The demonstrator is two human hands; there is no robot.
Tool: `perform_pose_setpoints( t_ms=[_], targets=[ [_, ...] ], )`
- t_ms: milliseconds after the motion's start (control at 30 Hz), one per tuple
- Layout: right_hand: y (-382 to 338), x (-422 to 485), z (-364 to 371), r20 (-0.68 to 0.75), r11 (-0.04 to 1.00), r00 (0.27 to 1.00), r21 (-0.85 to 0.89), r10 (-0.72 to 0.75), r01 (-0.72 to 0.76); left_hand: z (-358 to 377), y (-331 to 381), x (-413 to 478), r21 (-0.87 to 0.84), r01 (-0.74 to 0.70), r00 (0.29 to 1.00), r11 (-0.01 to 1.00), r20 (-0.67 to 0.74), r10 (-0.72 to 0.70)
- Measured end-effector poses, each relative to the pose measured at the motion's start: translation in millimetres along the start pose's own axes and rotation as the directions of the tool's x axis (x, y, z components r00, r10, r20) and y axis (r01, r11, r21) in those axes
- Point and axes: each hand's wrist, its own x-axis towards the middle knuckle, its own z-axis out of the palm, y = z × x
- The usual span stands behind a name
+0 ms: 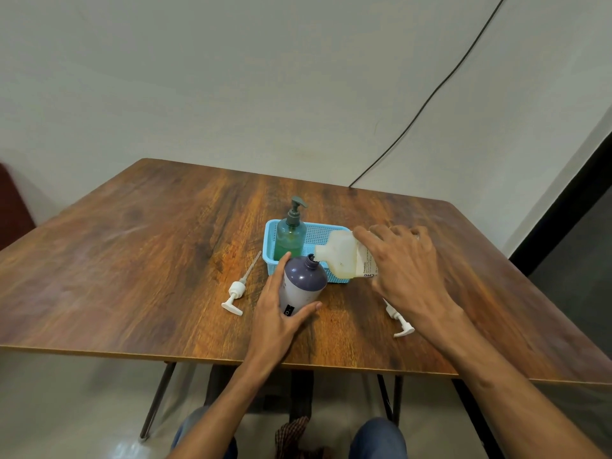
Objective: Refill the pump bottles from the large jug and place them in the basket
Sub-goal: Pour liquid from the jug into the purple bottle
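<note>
My left hand (pixel 280 313) grips a purple-topped white bottle (pixel 303 283) that stands open on the table, its pump off. My right hand (pixel 402 263) holds the large translucent jug (pixel 341 256) tipped on its side, spout at the bottle's mouth; pale yellowish liquid lies in the jug. A green pump bottle (pixel 291 231) stands in the left part of the light blue basket (pixel 270 240), just behind the purple bottle. One white pump head (pixel 236 293) with its tube lies left of the bottle, another white pump head (pixel 399 321) lies under my right wrist.
The wooden table (pixel 132 260) stands against a pale wall, its front edge close to my knees. A black cable (pixel 430 94) runs down the wall to the table's far edge. A dark red chair (pixel 13 207) shows at far left.
</note>
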Motion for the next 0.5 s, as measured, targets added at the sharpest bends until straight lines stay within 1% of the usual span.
perform_pose_setpoints(
  t_ms=[500],
  targets=[
    [1.0,-1.8,-2.8,0.049,0.999,0.999,0.035,-0.001,0.000,1.4,-1.1,1.3,0.002,0.006,1.000,1.000,0.009,-0.006]
  ],
)
